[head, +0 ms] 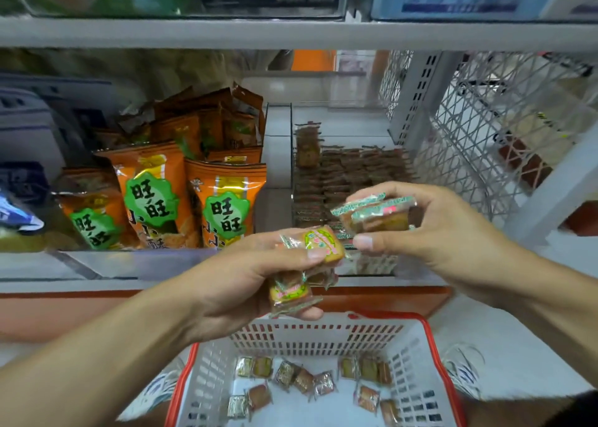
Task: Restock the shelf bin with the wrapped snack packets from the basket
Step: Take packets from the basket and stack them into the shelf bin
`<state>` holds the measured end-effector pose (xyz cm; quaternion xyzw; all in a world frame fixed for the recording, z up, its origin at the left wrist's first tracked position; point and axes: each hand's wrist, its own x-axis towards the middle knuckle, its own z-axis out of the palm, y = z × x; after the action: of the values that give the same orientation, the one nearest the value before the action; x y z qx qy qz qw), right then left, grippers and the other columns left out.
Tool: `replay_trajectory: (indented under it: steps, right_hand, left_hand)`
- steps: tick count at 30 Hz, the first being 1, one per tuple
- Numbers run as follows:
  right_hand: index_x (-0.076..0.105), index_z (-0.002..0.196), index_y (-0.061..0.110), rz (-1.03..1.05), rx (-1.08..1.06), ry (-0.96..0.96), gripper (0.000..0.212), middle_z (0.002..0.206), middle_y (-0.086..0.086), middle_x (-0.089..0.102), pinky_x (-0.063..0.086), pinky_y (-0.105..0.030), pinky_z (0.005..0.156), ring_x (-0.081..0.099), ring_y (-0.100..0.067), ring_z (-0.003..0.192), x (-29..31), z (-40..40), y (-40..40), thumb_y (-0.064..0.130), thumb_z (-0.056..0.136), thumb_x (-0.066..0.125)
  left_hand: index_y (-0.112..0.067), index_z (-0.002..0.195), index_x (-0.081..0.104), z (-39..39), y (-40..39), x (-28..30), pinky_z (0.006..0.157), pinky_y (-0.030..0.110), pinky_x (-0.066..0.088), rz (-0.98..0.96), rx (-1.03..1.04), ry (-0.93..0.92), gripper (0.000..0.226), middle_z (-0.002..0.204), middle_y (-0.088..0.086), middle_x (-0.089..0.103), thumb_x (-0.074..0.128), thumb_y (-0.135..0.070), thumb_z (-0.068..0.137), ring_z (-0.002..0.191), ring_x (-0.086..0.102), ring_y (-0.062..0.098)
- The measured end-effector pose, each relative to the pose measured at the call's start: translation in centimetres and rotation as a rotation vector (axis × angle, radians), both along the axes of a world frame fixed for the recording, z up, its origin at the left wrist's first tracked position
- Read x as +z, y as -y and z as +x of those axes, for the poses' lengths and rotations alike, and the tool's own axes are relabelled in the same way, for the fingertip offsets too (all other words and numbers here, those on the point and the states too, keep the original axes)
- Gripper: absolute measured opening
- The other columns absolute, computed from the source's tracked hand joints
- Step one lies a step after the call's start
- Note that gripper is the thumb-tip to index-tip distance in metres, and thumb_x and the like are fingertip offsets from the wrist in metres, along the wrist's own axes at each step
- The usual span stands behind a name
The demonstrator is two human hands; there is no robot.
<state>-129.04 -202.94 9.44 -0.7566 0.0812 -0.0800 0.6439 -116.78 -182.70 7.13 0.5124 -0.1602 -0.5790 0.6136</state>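
My left hand (255, 277) grips a bunch of small wrapped snack packets (318, 242) in front of the shelf edge. My right hand (430, 229) pinches two more wrapped packets (375, 211) between thumb and fingers, just in front of the clear shelf bin (278, 154). Inside that bin lie several rows of brown wrapped packets (349, 171). Below my hands stands a white basket with a red rim (433, 355); several loose packets (304, 379) lie on its floor.
Orange snack bags (152, 193) fill the bin to the left. A grey shelf board (291, 33) runs overhead. White wire mesh (479, 142) closes the shelf's right side. My shoes (462, 371) flank the basket on the white floor.
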Motion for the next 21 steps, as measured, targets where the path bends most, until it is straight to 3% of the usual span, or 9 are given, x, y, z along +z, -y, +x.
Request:
replay_trajectory:
  steps: [3,7,11,15,21]
  right_hand:
    - [0.074,0.113,0.021,0.109,-0.048,-0.033,0.053,0.102,-0.005,0.078,0.06,-0.028,0.068,0.071,-0.014,0.086,-0.6,0.1,-0.2,0.028,0.062,0.085]
    - [0.064,0.117,0.01,0.243,-0.147,-0.06,0.061,0.098,-0.006,0.078,0.052,-0.021,0.051,0.071,-0.011,0.078,-0.9,0.6,-0.4,0.036,0.065,0.081]
    - [0.074,0.107,0.014,0.369,-0.113,-0.081,0.039,0.104,-0.011,0.077,0.055,-0.02,0.057,0.071,-0.012,0.084,-0.8,0.6,-0.6,0.036,0.074,0.075]
    - [0.07,0.115,0.003,0.476,-0.102,-0.138,0.038,0.116,-0.023,0.07,0.058,-0.023,0.064,0.068,-0.017,0.09,-0.8,0.6,-1.3,0.028,0.087,0.064]
    - [0.074,0.114,0.005,0.53,-0.053,-0.161,0.033,0.117,-0.013,0.074,0.059,-0.027,0.073,0.07,-0.018,0.095,-0.8,0.8,-1.7,0.023,0.09,0.059]
  left_hand:
    - [-0.015,0.117,0.074,-0.6,0.1,-0.1,0.069,0.038,0.062,-0.008,0.062,0.036,0.04,0.123,0.017,0.072,0.08,-0.019,0.077,0.104,0.074,0.022]
    - [-0.017,0.114,0.075,-1.2,0.0,-0.1,0.071,0.039,0.062,-0.009,0.134,0.088,0.043,0.116,0.013,0.075,0.084,-0.02,0.073,0.092,0.074,0.016]
    - [-0.016,0.111,0.076,-1.1,-0.1,-0.1,0.07,0.039,0.061,0.01,0.181,0.134,0.033,0.105,0.012,0.075,0.082,-0.019,0.079,0.071,0.071,0.013]
    - [-0.016,0.105,0.077,-1.0,-0.2,-0.3,0.069,0.039,0.06,0.035,0.21,0.181,0.03,0.104,0.014,0.075,0.081,-0.021,0.076,0.069,0.07,0.012]
    - [-0.016,0.107,0.076,-0.8,-0.4,-0.5,0.07,0.041,0.06,0.045,0.215,0.215,0.029,0.11,0.015,0.075,0.08,-0.026,0.081,0.068,0.069,0.015]
